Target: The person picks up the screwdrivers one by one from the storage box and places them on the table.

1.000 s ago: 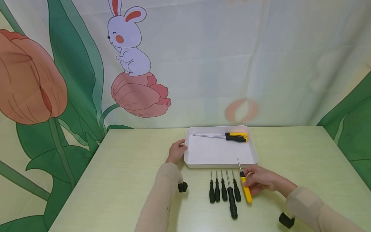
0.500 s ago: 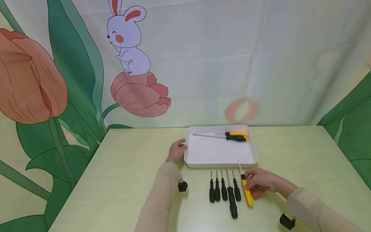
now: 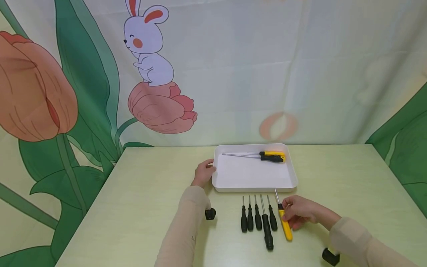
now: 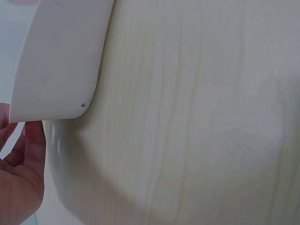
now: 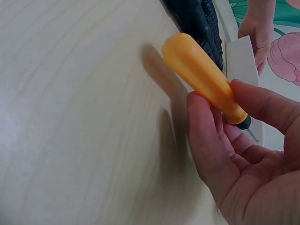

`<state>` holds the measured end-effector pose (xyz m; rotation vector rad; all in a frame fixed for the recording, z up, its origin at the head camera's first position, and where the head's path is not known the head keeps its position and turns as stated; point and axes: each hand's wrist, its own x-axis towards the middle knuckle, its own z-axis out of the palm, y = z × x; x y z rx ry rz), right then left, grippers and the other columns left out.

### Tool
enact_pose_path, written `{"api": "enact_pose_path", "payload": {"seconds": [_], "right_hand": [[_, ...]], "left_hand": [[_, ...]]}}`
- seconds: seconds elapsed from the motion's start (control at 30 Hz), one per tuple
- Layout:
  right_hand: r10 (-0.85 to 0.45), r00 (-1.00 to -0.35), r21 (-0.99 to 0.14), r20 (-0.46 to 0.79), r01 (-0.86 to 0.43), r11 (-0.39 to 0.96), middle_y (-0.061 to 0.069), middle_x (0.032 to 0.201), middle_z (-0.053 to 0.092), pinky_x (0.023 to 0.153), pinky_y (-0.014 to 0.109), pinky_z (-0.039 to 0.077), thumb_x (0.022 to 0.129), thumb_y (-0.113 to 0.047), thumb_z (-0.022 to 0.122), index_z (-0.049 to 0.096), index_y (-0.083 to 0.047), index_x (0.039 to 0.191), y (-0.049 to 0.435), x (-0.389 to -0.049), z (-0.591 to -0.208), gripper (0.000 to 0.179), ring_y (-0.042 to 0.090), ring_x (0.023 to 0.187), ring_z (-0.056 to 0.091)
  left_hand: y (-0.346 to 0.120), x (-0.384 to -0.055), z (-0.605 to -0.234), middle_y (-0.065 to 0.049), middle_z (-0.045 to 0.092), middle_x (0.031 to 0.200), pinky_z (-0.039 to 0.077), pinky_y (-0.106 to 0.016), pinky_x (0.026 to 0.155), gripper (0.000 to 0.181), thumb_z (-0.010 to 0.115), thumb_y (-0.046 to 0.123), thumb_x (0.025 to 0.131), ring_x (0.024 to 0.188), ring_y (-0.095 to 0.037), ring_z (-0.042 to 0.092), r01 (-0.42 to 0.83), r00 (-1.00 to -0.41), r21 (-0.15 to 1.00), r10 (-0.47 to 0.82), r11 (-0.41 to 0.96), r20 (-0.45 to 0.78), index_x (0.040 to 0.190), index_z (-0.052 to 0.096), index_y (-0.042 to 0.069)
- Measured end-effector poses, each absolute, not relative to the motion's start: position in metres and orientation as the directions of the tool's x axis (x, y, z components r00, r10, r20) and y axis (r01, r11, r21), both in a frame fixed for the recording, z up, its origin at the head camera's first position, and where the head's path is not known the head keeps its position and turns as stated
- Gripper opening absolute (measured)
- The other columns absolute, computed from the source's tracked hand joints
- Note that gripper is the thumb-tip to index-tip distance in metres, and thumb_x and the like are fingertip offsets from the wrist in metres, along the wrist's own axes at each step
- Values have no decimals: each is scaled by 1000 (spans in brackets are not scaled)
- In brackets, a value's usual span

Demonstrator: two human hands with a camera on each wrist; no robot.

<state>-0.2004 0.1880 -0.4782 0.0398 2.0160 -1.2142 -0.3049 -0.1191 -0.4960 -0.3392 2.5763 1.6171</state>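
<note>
My right hand [image 3: 299, 211] pinches a yellow-handled screwdriver [image 3: 285, 224] between thumb and fingers, its shaft pointing toward the tray. In the right wrist view its yellow handle [image 5: 199, 70] casts a shadow on the table and seems to sit a little above it. To its left, several black screwdrivers [image 3: 267, 231] lie side by side, shafts toward the white tray [image 3: 253, 185]. At the tray's left end my left hand [image 3: 202, 173] holds the edge with bent fingers. In the left wrist view, the fingers [image 4: 35, 138] meet the tray wall; some tips are hidden.
Inside the tray lie a yellow-handled screwdriver [image 3: 274, 153] and a longer black-and-yellow-handled screwdriver [image 3: 271, 158]. The pale wooden table [image 3: 143, 207] reaches back to a printed curtain [image 3: 233, 74] with a rabbit and tulips.
The yellow-handled screwdriver and my right hand have shifted slightly toward me, away from the tray, so the shaft tip has dropped to the tray's front edge. My left hand stays put.
</note>
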Motion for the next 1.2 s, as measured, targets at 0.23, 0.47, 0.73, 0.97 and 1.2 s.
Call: {"api": "enact_pose_path", "payload": {"seconds": [0.23, 0.47, 0.73, 0.97, 1.2], "right_hand": [[-334, -703, -735, -628, 396, 550, 5, 65, 57, 44, 21, 48, 74, -4, 64, 48, -3, 86, 187, -199, -481, 20, 11, 46, 52], [-376, -678, -744, -631, 392, 542, 3, 65, 58, 48, 21, 49, 73, -10, 68, 49, -5, 81, 190, -201, -484, 21, 9, 49, 54], [-289, -712, -715, -640, 415, 563, 4, 62, 58, 45, 21, 48, 73, -7, 68, 50, -5, 79, 185, -198, -484, 19, 10, 46, 53], [-202, -750, -679, -630, 405, 612, 4, 59, 57, 43, 21, 47, 71, -6, 68, 50, -6, 75, 178, -195, -481, 18, 10, 43, 51], [-166, -793, -683, -586, 372, 629, 5, 56, 55, 40, 19, 44, 69, -4, 69, 49, -5, 72, 174, -192, -479, 20, 10, 40, 49]], "left_hand": [[-118, -304, -496, -16, 58, 108, 48, -31, 78, 36, 51, 10, 85, 97, -24, 55, -224, -973, 883, -145, 412, -180, 121, 53, 7], [-118, -305, -497, -16, 58, 107, 48, -30, 79, 36, 52, 9, 85, 97, -24, 55, -229, -972, 883, -152, 410, -181, 121, 53, 7], [-119, -304, -496, -16, 58, 107, 48, -31, 78, 37, 51, 10, 85, 96, -25, 55, -221, -974, 883, -145, 415, -175, 122, 53, 7], [-119, -306, -497, -17, 59, 107, 48, -32, 80, 37, 52, 10, 85, 97, -25, 55, -219, -974, 881, -146, 420, -172, 121, 53, 7], [-119, -305, -497, -16, 59, 107, 47, -33, 81, 37, 52, 10, 85, 98, -25, 55, -219, -974, 878, -146, 425, -172, 122, 53, 7]]}}
